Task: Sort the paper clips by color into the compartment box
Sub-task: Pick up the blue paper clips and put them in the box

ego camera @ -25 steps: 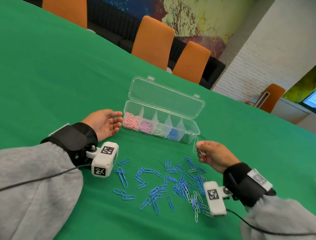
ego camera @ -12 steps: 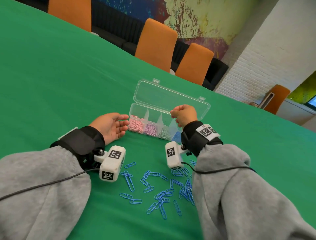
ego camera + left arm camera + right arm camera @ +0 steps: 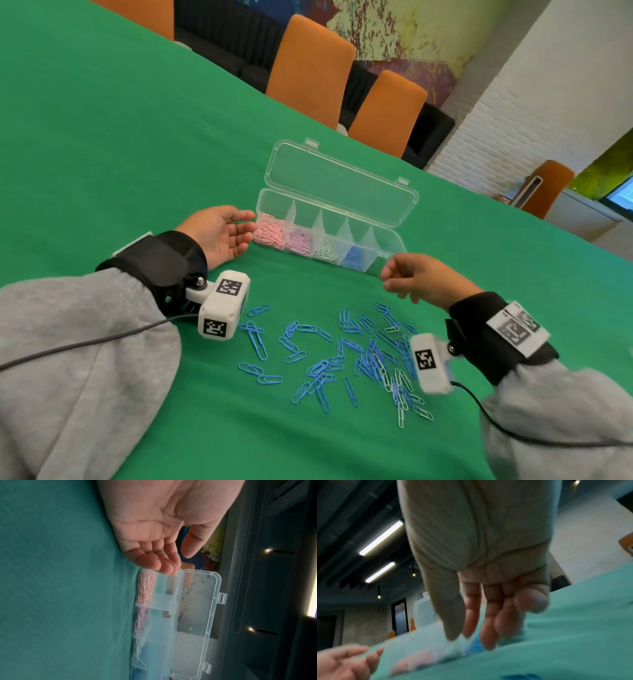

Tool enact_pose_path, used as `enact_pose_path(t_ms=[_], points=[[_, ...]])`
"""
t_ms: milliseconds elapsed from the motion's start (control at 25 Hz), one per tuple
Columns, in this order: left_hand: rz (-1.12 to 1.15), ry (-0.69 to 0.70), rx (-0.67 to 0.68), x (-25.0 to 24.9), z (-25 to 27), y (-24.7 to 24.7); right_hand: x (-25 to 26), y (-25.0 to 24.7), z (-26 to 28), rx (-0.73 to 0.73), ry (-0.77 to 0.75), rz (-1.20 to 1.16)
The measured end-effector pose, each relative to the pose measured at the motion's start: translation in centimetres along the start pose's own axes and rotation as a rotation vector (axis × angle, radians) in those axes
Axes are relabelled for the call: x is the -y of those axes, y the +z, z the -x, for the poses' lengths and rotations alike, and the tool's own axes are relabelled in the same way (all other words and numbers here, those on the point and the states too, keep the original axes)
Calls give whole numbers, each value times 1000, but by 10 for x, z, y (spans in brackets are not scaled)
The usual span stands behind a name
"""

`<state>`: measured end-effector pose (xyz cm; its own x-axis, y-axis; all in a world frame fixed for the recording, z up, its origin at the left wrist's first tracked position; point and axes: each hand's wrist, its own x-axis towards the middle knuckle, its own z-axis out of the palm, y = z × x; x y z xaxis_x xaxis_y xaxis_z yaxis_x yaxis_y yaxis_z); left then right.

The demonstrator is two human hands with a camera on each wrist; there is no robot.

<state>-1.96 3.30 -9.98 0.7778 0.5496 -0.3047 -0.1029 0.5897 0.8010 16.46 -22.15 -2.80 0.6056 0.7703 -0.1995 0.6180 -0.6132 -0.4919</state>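
Note:
The clear compartment box (image 3: pixel 342 186) lies on the green table with its lid open. From left to right its compartments hold pink (image 3: pixel 270 233), purple (image 3: pixel 298 241), pale (image 3: pixel 325 248), blue (image 3: pixel 354 256) and dark green (image 3: pixel 376 265) clips. Several loose blue paper clips (image 3: pixel 373 359) lie scattered in front of it. My left hand (image 3: pixel 248 222) rests palm up at the box's left end, open and empty; the left wrist view shows its fingertips (image 3: pixel 168 569) at the box wall. My right hand (image 3: pixel 390 277) hovers at the box's front right corner, and its fingers (image 3: pixel 488 628) hang loose with nothing in them.
Orange chairs (image 3: pixel 310 68) stand along the far edge of the table. A cable (image 3: pixel 85 342) runs from each wrist camera across the cloth. Bare green cloth (image 3: pixel 120 137) stretches to the left of and behind the box.
My right hand carried a clip from the pile up over the box, then drew back to the box's front right corner with nothing in it. The left hand stayed put.

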Motion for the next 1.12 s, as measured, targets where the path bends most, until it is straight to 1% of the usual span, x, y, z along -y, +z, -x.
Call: enact_pose_path(t_ms=[40, 80, 120, 200, 360, 480, 560, 600, 720, 760, 800, 880, 920, 1000, 1080, 1120], points=[[1, 1, -3, 1, 0, 0, -13, 0, 10, 116, 69, 117], [2, 1, -6, 1, 0, -1, -25, 1, 19, 195, 131, 219], [1, -1, -7, 1, 0, -1, -35, 3, 27, 226, 178, 294], [-1, -1, -4, 1, -1, -2, -48, 9, 35, 206, 210, 369], [-14, 8, -4, 2, -1, 1, -57, 20, 36, 121, 178, 424], [-21, 16, -5, 3, -1, -1, -58, 20, 38, 147, 189, 427], [-27, 14, -3, 3, -2, 0, -61, 19, 42, 148, 199, 404], [-28, 13, -4, 3, -3, 0, -61, 18, 43, 123, 200, 382], [-38, 17, -3, 2, -2, 0, -60, 14, 42, -19, 171, 229], [-42, 20, -5, 2, -2, 0, -57, 12, 40, -41, 143, 169], [-44, 21, -8, 2, -2, 0, -53, 11, 38, -35, 106, 121], [-41, 21, -10, 3, -1, 1, -45, 14, 30, 39, 37, 84], [-38, 20, -9, 3, -1, 1, -41, 18, 26, 86, 18, 120], [-33, 17, -4, 3, -1, 1, -34, 24, 19, 161, 0, 283], [-32, 17, -3, 2, -2, 1, -30, 28, 14, 196, 0, 429], [-31, 16, -2, 2, -2, 0, -29, 28, 13, 207, 7, 464]])
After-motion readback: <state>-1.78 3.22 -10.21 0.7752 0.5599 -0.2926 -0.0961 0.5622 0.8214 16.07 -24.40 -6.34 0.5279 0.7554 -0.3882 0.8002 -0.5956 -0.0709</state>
